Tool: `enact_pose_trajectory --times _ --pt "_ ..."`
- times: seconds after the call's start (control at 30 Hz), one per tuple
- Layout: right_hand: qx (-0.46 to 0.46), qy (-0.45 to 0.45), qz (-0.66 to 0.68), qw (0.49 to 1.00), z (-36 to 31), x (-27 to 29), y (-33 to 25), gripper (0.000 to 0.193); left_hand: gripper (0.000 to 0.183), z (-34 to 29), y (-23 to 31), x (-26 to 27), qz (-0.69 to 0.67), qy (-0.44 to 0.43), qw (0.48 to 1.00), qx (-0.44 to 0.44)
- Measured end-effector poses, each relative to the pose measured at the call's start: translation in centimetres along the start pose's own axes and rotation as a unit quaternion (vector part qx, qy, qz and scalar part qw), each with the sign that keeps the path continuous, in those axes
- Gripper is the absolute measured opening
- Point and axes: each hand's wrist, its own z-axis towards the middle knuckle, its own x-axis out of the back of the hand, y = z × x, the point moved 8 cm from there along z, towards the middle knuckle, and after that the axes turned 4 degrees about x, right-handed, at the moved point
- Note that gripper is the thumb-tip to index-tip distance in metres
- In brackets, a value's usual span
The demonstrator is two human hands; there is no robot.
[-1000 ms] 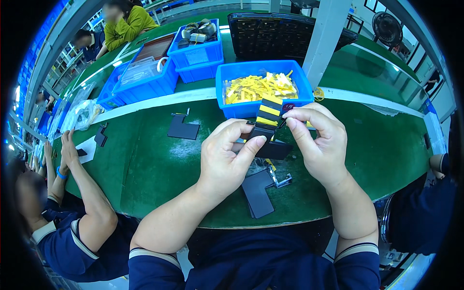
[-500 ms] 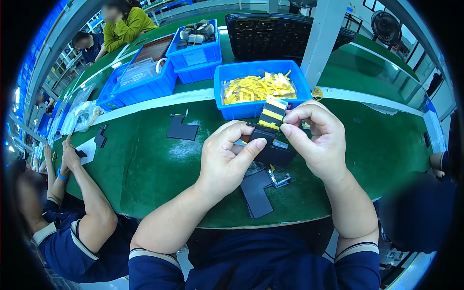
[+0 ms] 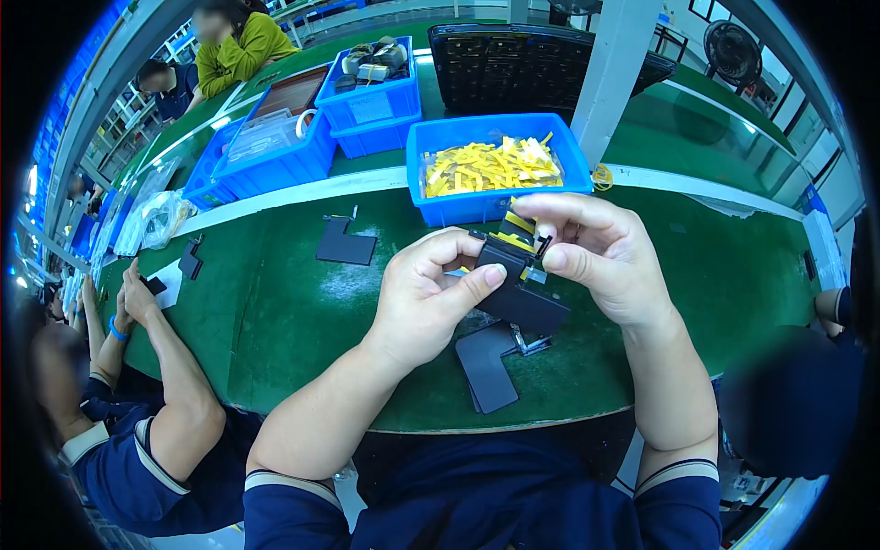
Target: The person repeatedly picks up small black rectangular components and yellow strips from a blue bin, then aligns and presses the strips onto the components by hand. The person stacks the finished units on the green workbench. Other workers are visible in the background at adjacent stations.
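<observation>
My left hand (image 3: pixel 426 289) is closed on a flat black L-shaped piece (image 3: pixel 527 305), thumb on top and fingers beneath. A black strip with yellow bands (image 3: pixel 515 236) runs from its upper edge. My right hand (image 3: pixel 596 252) is closed at that strip's far end, thumb and index finger bent around it; the fingers partly hide what they grip. A small silvery tab (image 3: pixel 535 275) shows beside the right thumb. Below the held piece, similar black L-shaped pieces (image 3: pixel 489 371) lie stacked on the green table (image 3: pixel 302 339), with a silvery connector part (image 3: pixel 533 342) at their edge.
A blue bin (image 3: pixel 498 211) of yellow strips (image 3: pixel 490 170) stands just beyond my hands. More blue bins (image 3: pixel 284 160) sit at the far left. Another black L-shaped piece (image 3: pixel 346 246) lies left of centre. A co-worker's hands (image 3: pixel 137 295) are at the left; a grey post (image 3: pixel 610 82) rises behind.
The striped strip stood upright before; now it is bent down toward the black piece. My right hand has tipped forward over it, and the held piece has turned slightly.
</observation>
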Motion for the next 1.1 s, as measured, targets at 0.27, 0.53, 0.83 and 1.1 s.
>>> enact_pose_trajectory --times 0.27,0.53,0.83,1.1 --pt "0.012 0.001 -0.028 1.0 -0.1 0.5 -0.1 0.016 0.014 0.2 0.1 -0.1 0.047 -0.024 0.998 -0.024" --pt "-0.025 0.175 0.002 0.984 -0.2 2.5 1.5 0.028 0.013 0.4 -0.4 0.9 -0.015 0.028 0.999 -0.036" --pt "-0.083 0.163 -0.047 0.982 -0.5 2.9 3.0 0.018 0.011 0.4 0.3 0.3 0.056 -0.009 0.997 -0.06" --pt "-0.031 -0.056 -0.082 0.995 0.0 -0.1 0.9 0.031 0.021 0.0 0.5 -0.6 -0.003 -0.094 0.995 -0.033"
